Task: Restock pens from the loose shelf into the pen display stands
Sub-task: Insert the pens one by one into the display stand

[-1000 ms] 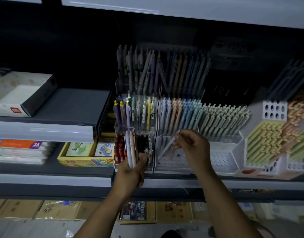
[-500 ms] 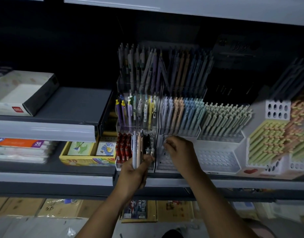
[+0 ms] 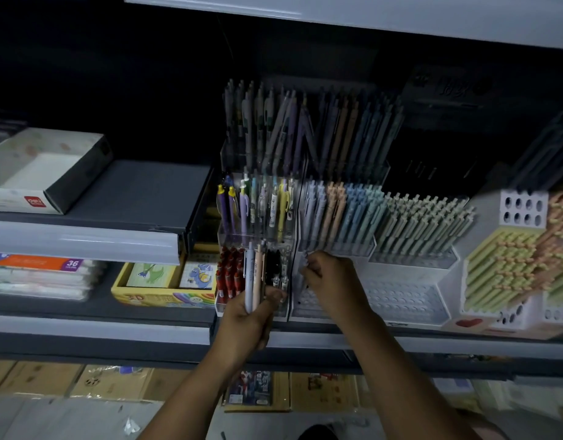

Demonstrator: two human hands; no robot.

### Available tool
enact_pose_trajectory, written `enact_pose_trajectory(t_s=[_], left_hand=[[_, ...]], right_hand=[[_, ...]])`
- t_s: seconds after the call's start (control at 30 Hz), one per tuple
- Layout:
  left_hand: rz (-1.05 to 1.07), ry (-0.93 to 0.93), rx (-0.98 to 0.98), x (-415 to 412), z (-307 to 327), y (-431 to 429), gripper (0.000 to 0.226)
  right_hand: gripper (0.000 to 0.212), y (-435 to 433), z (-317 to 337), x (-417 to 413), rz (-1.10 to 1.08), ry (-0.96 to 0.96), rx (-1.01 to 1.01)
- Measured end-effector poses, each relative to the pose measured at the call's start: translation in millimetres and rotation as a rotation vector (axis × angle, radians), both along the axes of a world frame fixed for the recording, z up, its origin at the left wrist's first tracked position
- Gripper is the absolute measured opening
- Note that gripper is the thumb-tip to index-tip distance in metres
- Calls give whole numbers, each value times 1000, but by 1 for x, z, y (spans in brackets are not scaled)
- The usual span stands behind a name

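Nearest, below the shelf edge (image 3: 99,325), lie brown cartons (image 3: 35,379) and a dark packet (image 3: 254,389), dim and blurred. Both forearms rise from there to the shelf.

The left hand (image 3: 251,315) grips a bundle (image 3: 253,274) of pens upright, fingers and thumb wrapped round the lower barrels. The bundle stands in front of the clear stand (image 3: 224,300) and hides the middle of its front tier. Red pens (image 3: 229,274) show to its left and black pens (image 3: 274,265) to its right.

Just beside it, the right hand (image 3: 329,281) is at the front left corner of the white stand (image 3: 401,296). Its fingers are curled and pinch a pale pen (image 3: 305,260) by the top, though blur hides the detail. The hand covers that corner of the lower tier; the rest of the tier shows open holes.

Left of the clear stand sit a yellow box (image 3: 159,290) and stacked packs (image 3: 35,274) marked 36. To the right is a honeycomb holder (image 3: 521,214) packed with green pens (image 3: 496,274).

Behind, the white stand's upper tier holds pastel pens (image 3: 369,217) in close rows, and the clear stand's second tier holds mixed pens (image 3: 258,208). Farthest back, a dark rear row (image 3: 305,128) of pens stands in shadow. An open white carton (image 3: 45,173) lies on the higher left shelf.
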State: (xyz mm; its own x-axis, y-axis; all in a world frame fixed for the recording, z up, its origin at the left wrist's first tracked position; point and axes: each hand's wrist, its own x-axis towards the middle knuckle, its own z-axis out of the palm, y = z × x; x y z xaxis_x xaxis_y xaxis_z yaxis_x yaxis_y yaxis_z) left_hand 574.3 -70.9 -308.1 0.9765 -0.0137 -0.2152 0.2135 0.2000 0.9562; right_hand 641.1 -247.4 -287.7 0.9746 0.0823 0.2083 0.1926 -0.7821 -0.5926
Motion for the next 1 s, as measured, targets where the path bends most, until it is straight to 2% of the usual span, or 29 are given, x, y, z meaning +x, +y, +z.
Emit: enact_pose_trajectory(t_s=[0.13, 0.27, 0.5, 0.73, 1.0], left_hand=[[-4, 1, -20, 1, 1, 1, 19], [1, -4, -7, 4, 2, 0, 14], [-18, -17, -6, 4, 3, -1, 16], [-25, -4, -5, 4, 2, 0, 14], [-53, -12, -42, 4, 6, -2, 19]], right_hand=[[19, -5, 8, -3, 1, -10, 44], [17, -10, 15, 2, -39, -72, -6], [18, -7, 23, 12, -116, -17, -292], [17, -10, 23, 17, -175, 17, -264], [22, -8, 18, 14, -213, -20, -342]])
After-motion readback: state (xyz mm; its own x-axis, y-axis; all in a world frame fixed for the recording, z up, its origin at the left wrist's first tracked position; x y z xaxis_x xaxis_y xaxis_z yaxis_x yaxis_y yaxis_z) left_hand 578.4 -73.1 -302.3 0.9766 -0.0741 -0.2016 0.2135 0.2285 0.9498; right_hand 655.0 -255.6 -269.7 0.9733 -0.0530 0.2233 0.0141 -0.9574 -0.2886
